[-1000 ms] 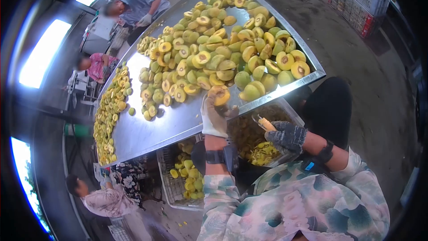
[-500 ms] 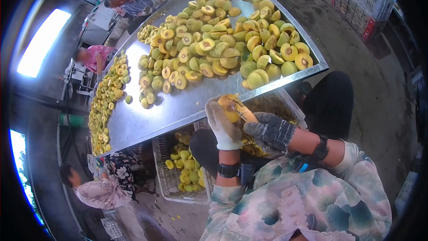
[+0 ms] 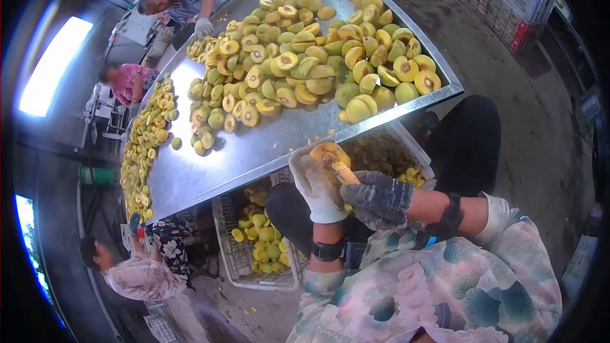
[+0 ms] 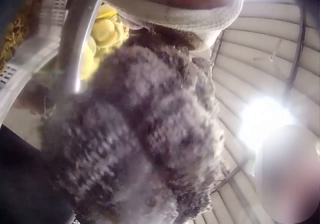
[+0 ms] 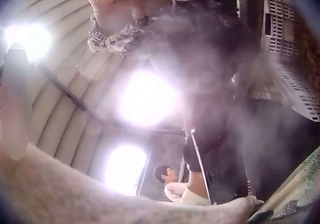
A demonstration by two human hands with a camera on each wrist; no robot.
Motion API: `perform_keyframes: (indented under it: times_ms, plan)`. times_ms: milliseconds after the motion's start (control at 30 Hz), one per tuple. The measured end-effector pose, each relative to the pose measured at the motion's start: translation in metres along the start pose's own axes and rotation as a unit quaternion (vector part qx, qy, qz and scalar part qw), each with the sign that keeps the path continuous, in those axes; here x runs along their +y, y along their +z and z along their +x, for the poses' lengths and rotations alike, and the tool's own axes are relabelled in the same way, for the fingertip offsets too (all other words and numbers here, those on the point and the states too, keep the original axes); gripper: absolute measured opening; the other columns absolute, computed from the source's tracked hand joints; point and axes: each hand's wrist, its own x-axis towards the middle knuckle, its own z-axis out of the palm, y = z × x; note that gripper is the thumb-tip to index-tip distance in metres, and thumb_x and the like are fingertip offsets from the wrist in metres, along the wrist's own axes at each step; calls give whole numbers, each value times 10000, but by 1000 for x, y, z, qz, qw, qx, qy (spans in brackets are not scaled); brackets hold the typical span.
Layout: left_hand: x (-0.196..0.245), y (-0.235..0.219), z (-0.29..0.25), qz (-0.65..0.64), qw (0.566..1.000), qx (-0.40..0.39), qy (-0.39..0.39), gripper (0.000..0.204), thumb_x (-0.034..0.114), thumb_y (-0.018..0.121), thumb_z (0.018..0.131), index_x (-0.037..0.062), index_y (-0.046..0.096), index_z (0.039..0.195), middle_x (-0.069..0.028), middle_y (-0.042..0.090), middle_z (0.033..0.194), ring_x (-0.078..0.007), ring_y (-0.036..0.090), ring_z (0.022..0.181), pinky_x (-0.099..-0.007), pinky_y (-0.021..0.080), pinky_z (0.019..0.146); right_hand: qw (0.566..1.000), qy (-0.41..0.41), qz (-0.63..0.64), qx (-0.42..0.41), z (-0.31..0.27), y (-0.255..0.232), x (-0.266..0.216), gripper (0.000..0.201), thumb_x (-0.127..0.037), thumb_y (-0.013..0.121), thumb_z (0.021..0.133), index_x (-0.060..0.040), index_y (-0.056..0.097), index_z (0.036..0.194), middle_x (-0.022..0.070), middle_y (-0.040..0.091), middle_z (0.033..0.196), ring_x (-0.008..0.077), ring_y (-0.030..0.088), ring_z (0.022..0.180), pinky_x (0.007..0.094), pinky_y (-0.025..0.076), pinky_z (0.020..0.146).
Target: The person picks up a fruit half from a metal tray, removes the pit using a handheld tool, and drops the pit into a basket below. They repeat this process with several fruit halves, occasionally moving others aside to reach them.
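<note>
In the head view my left hand [image 3: 316, 190], in a white glove, holds a yellow peach half [image 3: 329, 150] with its cut side up, just off the front edge of the metal table. My right hand [image 3: 382, 198], in a grey knit glove, grips a pitting tool [image 3: 345, 173] by its tan handle. The tool's metal tip is at the middle of the peach half and hidden in it. The grey glove [image 4: 135, 134] fills much of the left wrist view. The right wrist view shows the grey glove [image 5: 200, 49] through glare; neither tool nor fruit shows there.
Many halved peaches [image 3: 279, 70] are heaped on the raised-rim metal table [image 3: 216, 174]. Below its edge stand a crate [image 3: 223, 235] of yellow-green halves and another crate [image 3: 416, 149] of scraps. Stacked crates [image 3: 505, 9] stand far right. Other people [image 3: 190, 0] work along the table's far side.
The right hand has come leftward with the pitting tool, from apart to the peach half. The left hand has drawn the half back from the table's edge. The tool's tip now sits in the flesh.
</note>
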Motion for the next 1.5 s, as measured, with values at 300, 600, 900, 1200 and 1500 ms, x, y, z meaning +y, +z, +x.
perform_keyframes:
  times_ms: [300, 600, 900, 1200, 1500]
  plan:
    - [3, -8, 1, -109, 969, -126, -184, 415, 373, 314, 977, 16, 513, 912, -80, 566, 835, -153, 545, 735, -285, 462, 673, 992, 41, -107, -43, -14, -13, -20, 216, -315, 536, 898, -102, 552, 921, -13, 499, 570, 88, 465, 415, 216, 340, 351]
    - [15, 1, 5, -4, 984, -134, -116, 398, 359, 293, 987, 13, 480, 926, -101, 596, 861, -143, 556, 753, -266, 458, 677, 985, 94, 103, -101, -13, -26, -10, 264, -334, 580, 879, -75, 577, 829, 30, 544, 562, 125, 489, 383, 222, 356, 319]
    - [9, 10, 0, -274, 908, -169, -268, 525, 524, 303, 941, 24, 453, 997, -162, 622, 908, -187, 593, 752, -287, 495, 681, 951, 109, 223, -186, -6, -55, 12, 247, -295, 527, 917, -84, 586, 1031, 6, 607, 761, 94, 559, 545, 211, 424, 414]
    - [8, 14, -4, -363, 865, -154, -310, 536, 542, 327, 930, 29, 480, 956, -164, 623, 915, -164, 576, 753, -264, 476, 682, 991, -7, -114, -77, 1, -41, 17, 197, -262, 541, 909, -72, 576, 949, 20, 569, 677, 125, 558, 554, 230, 416, 461]
    - [-42, -58, 16, -224, 907, 147, -324, 446, 534, 479, 866, 110, 541, 989, -49, 593, 842, -149, 572, 694, -257, 458, 547, 746, -145, -649, -35, 32, -108, 48, 387, -253, 555, 860, -27, 496, 1168, 210, 600, 896, 365, 592, 807, 407, 457, 688]
